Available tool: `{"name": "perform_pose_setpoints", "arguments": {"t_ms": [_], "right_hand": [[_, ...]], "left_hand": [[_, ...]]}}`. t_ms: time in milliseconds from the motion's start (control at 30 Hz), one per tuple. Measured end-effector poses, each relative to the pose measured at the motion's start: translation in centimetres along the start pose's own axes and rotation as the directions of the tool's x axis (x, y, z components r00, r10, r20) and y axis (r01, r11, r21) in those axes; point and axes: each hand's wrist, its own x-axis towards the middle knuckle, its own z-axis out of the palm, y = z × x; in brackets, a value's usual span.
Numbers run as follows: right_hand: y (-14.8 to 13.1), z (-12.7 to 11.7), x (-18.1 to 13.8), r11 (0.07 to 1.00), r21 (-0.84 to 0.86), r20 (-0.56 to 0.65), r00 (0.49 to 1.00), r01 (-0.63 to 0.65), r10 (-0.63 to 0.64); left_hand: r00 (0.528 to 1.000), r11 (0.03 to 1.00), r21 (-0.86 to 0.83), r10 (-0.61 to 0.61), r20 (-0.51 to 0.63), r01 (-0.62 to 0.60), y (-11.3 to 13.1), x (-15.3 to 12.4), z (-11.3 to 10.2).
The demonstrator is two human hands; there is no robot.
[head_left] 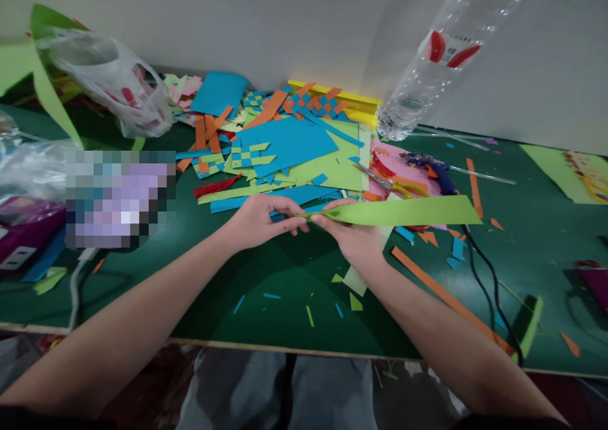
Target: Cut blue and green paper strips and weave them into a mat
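Note:
A long light-green paper strip (pixel 408 211) is held above the table, its free end reaching out to the right. My left hand (pixel 263 221) pinches the narrow, folded end of it between thumb and fingers. Close beside, my right hand (pixel 354 230) grips the same strip where it widens, thumb on the near side. Just beyond my hands lie blue paper sheets (pixel 289 148) over a light-green sheet (pixel 346 173), along with small woven paper pieces (pixel 249 154) in blue and green. Scissors (pixel 375 177) rest to the right, partly among paper scraps.
A clear plastic bottle (pixel 441 56) stands at the back right. At the left are a plastic bag (pixel 114 82), a blurred-out device (pixel 128 202) and a white cable (pixel 78 284). Orange strips (pixel 446 297) and a black cable (pixel 489 278) lie right, near the green table's front edge (pixel 285 349).

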Motion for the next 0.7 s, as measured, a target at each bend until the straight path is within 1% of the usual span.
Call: {"name": "perform_pose_setpoints", "arguments": {"t_ms": [167,300,500,700], "right_hand": [[-0.05,-0.01,-0.08,1.0,-0.017,-0.021,1.0,-0.01,0.01],[0.12,-0.1,-0.2,0.996,-0.093,-0.035,0.999,-0.008,0.005],[-0.11,-0.26,-0.18,0.985,-0.164,-0.022,0.999,-0.053,0.05],[-0.73,-0.45,-0.32,0.956,-0.294,0.005,1.0,-0.014,0.016]], "left_hand": [[1.0,1.0,-0.003,-0.01,0.001,0.01,-0.07,0.07,0.04],[1.0,1.0,0.0,-0.028,-0.007,0.028,-0.14,0.13,0.11],[0.999,0.998,0.022,-0.054,0.0,0.054,0.3,0.0,-0.1],[0.997,0.997,-0.024,-0.07,0.013,0.07,0.21,0.01,0.03]]}}
